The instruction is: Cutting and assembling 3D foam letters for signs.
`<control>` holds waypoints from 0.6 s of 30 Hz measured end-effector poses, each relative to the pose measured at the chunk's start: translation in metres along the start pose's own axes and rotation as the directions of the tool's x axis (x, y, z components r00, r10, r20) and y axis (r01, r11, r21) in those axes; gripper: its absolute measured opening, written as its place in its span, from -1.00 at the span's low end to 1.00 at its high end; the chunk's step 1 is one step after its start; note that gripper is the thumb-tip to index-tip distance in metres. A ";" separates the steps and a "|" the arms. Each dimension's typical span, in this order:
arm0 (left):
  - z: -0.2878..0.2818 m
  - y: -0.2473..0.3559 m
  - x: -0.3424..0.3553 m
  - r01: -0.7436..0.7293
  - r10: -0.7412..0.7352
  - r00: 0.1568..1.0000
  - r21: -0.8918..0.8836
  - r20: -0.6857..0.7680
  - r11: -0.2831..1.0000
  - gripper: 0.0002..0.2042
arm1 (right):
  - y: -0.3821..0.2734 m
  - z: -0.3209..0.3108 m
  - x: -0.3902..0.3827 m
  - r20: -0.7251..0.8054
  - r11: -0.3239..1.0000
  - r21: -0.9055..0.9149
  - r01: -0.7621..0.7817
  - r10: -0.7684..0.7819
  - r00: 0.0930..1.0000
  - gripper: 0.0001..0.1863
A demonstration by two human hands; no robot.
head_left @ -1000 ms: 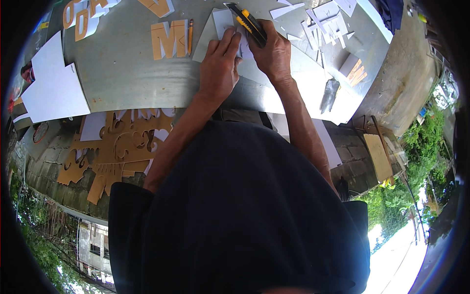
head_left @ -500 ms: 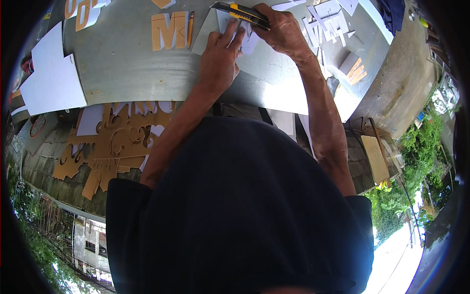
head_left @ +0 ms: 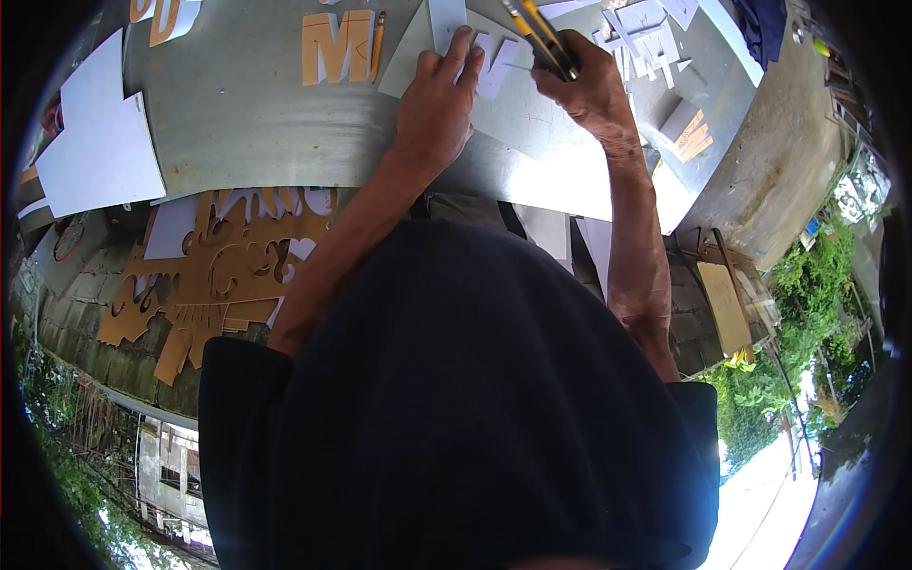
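My right hand (head_left: 597, 90) is closed around a yellow and black utility knife (head_left: 541, 40), raised at a slant over the right edge of a pale sheet (head_left: 403, 74). My left hand (head_left: 433, 112) lies over that sheet with its fingers stretched out and spread. Its fingertips press at a white strip (head_left: 445, 21) and next to a white cut letter piece (head_left: 497, 65). Left of the sheet is a brown-faced letter M (head_left: 328, 49) with white sides, and an orange pencil (head_left: 378, 46) lies along it.
White offcuts (head_left: 646, 40) are heaped at the table's far right, near a small brown and white piece (head_left: 689, 128). A large white sheet (head_left: 93, 142) overhangs the metal table (head_left: 256, 142) at left. Brown cut-out boards (head_left: 228, 266) sit below the table's near edge.
My right hand has drawn back to the right and nearer, turning the knife from level to steeply slanted. The white letter piece is now more exposed. My left hand has shifted only slightly.
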State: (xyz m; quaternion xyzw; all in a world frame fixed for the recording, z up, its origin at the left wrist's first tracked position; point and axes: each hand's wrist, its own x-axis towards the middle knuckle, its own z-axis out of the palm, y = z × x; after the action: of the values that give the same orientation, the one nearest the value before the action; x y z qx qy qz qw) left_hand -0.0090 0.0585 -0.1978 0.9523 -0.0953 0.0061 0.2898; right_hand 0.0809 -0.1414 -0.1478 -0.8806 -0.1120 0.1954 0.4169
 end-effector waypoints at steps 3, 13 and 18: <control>0.001 -0.002 -0.004 0.044 -0.043 0.999 -0.066 0.017 0.997 -0.42 | 0.006 -0.016 -0.006 -0.204 0.933 0.256 -0.253 0.308 0.929 -0.68; -0.010 -0.026 0.005 -0.011 -0.036 0.990 -0.329 -0.137 0.944 -0.52 | 0.027 0.010 -0.047 -0.317 0.711 0.594 -0.376 0.637 0.703 -0.65; -0.033 -0.034 0.009 0.069 -0.117 0.984 -0.318 -0.135 0.946 -0.55 | 0.019 0.028 -0.063 -0.328 0.736 0.509 -0.447 0.646 0.690 -0.57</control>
State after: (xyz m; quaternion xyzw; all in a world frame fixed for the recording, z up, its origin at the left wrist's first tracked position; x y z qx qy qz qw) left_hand 0.0080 0.1025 -0.1887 0.8948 -0.0274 0.0499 0.4429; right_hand 0.0123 -0.1567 -0.1635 -0.7905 0.3105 0.1043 0.5175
